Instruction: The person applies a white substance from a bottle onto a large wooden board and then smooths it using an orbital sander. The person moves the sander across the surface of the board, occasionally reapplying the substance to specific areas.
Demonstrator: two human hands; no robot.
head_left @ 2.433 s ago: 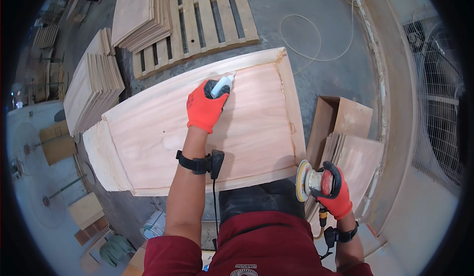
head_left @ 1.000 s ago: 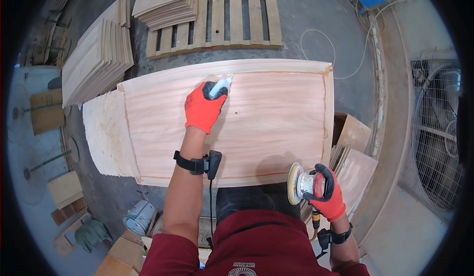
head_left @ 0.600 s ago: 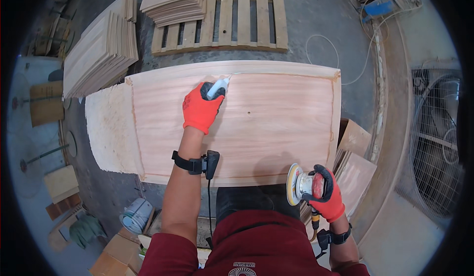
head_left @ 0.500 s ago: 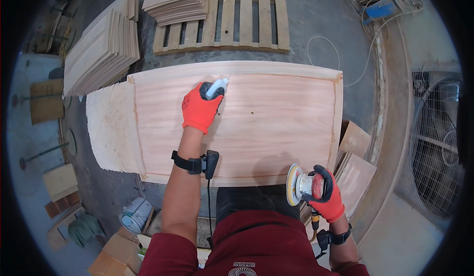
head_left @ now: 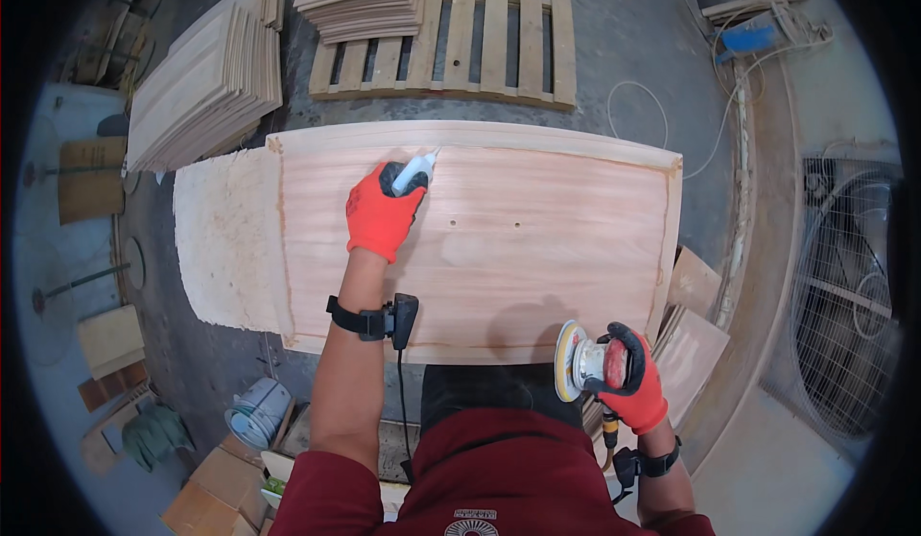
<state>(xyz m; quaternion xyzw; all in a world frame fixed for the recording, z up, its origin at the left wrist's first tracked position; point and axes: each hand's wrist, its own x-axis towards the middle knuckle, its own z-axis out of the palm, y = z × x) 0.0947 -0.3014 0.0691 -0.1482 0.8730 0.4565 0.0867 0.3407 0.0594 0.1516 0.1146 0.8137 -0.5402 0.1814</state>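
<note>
My left hand [head_left: 382, 212], in a red and black glove, is closed round a small pale squeeze bottle [head_left: 413, 173]. The bottle's thin nozzle points at the far strip of a wooden panel [head_left: 537, 277]; whether it touches the wood I cannot tell. Two small holes show in the panel's middle, and brown filler lines run near its edges. By the panel's near right edge, my right hand [head_left: 633, 382], gloved alike, grips an orbital sander [head_left: 595, 361]. The sander is tipped on its side, its round yellow-edged pad facing left, with a hose fitting below.
A rough whitish board [head_left: 225, 243] extends from the panel's left end. Beyond lie a slatted pallet [head_left: 499, 42] and stacked plywood sheets [head_left: 206, 80]. Wood offcuts [head_left: 691, 344] lean at the right. A bucket [head_left: 259, 411] and cardboard boxes [head_left: 216, 488] stand at the lower left.
My left hand has shifted slightly left with the squeeze bottle. The panel and background sit a little differently in view. My right hand keeps holding the sander in nearly the same place.
</note>
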